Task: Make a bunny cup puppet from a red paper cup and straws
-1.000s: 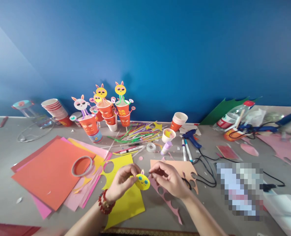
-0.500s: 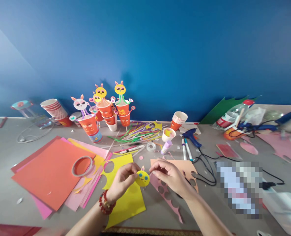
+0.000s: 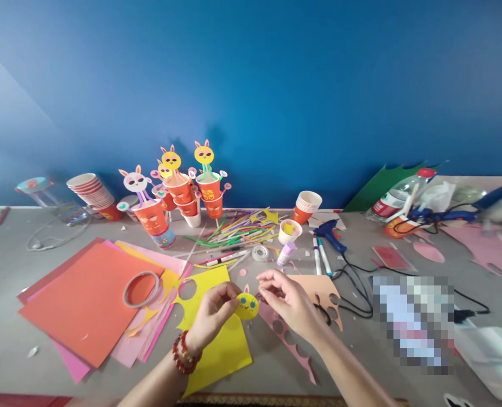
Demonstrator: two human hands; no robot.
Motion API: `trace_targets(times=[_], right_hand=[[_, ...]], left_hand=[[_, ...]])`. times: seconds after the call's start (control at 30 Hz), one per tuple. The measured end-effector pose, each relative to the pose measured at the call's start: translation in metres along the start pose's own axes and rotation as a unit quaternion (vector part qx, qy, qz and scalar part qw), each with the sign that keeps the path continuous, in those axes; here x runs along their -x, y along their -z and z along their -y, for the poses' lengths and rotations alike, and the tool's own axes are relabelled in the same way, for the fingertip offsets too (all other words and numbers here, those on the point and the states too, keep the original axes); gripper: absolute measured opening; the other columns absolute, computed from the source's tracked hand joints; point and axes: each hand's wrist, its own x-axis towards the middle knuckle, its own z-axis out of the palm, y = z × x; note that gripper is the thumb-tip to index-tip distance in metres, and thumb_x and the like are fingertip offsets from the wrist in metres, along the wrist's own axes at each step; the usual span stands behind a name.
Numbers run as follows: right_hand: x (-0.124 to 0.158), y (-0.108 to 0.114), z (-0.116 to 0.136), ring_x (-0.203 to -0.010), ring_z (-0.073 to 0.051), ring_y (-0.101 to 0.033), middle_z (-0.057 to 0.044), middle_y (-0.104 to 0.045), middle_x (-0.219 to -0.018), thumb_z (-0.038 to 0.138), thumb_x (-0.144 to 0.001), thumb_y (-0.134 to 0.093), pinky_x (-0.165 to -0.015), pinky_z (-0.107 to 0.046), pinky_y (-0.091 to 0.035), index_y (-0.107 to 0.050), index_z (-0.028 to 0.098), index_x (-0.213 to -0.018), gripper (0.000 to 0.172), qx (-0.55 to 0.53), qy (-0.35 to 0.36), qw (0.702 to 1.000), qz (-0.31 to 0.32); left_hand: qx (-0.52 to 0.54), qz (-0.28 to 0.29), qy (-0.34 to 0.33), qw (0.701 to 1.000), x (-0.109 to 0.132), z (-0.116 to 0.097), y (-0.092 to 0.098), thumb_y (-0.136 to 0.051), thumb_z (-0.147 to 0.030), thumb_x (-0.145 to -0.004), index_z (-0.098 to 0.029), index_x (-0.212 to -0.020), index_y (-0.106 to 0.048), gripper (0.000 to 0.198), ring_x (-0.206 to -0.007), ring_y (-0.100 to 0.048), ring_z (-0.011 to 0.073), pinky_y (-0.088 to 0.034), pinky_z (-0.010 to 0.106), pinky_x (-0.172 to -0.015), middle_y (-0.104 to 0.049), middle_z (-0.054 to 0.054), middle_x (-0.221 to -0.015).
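Disc [image 3: 247, 308] of yellow paper sits pinched in your left hand [image 3: 213, 314]; press its edge lightly; your right hand's [image 3: 288, 299] grip, just beside it, I cannot tell

1. A round yellow paper face [image 3: 247, 312] is being held by its nine-o'clock edge, at six o'clock from the centre of the view.
2. It is facing the viewer, sitting nearly upright.
3. Two blue eyes [image 3: 253, 304] are showing toward its ten and two o'clock, and a small dark mouth [image 3: 246, 309] is curving below and between them.
4. One small pinkish ear [image 3: 246, 289] is pointing up from its twelve-o'clock edge.
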Motion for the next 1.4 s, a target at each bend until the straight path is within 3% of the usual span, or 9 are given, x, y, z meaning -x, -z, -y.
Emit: trace_targets(times=[0.23,0.67,1.4], right_hand=[[0.003,0.000,0.013,-0.083,-0.017,-0.072,-0.001,-0.078,-0.092,0.024,-0.095,-0.053,-0.071,-0.025,-0.052,-0.056,0.024,-0.112,0.018,0.052,0.014,0.999,-0.004],[0.003,-0.001,0.011,-0.080,-0.017,-0.071,0.002,-0.078,-0.089,0.020,-0.093,-0.055,-0.071,-0.026,-0.049,-0.057,0.026,-0.113,0.021,0.088,0.024,0.996,-0.007],[0.002,-0.002,0.009,-0.080,-0.017,-0.070,0.000,-0.076,-0.090,0.022,-0.090,-0.059,-0.073,-0.026,-0.053,-0.056,0.023,-0.118,0.027,-0.013,0.006,1.000,0.002]], left_hand=[[-0.029,-0.003,-0.001,1.000,0.001,0.004,0.001,-0.064,-0.030,-0.090,-0.016,-0.075,-0.055,0.022,-0.077,-0.054,0.0169,-0.043,0.027,-0.070,-0.061,0.005,-0.083],[-0.068,-0.008,-0.004,0.998,0.000,0.005,0.000,-0.061,-0.027,-0.091,-0.017,-0.075,-0.054,0.021,-0.077,-0.055,0.0168,-0.043,0.027,-0.071,-0.061,0.005,-0.082],[-0.064,-0.014,-0.001,0.998,0.001,0.009,0.001,-0.061,-0.028,-0.091,-0.017,-0.075,-0.055,0.020,-0.076,-0.055,0.0165,-0.044,0.027,-0.070,-0.062,0.005,-0.083]])
